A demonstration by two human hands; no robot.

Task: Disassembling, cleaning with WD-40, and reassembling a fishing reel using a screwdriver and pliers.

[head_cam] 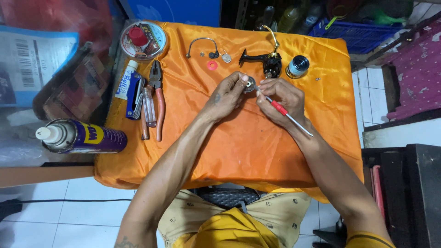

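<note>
Small round dark metal part point(249, 84)

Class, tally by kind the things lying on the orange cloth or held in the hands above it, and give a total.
Fishing reel parts: 5 (reel body, spool, bail wire, red washer, small round part in left hand)
Screwdrivers: 2 (red one in right hand, clear-handled one)
Pliers: 1
Tubes: 1
Total: 9
</note>
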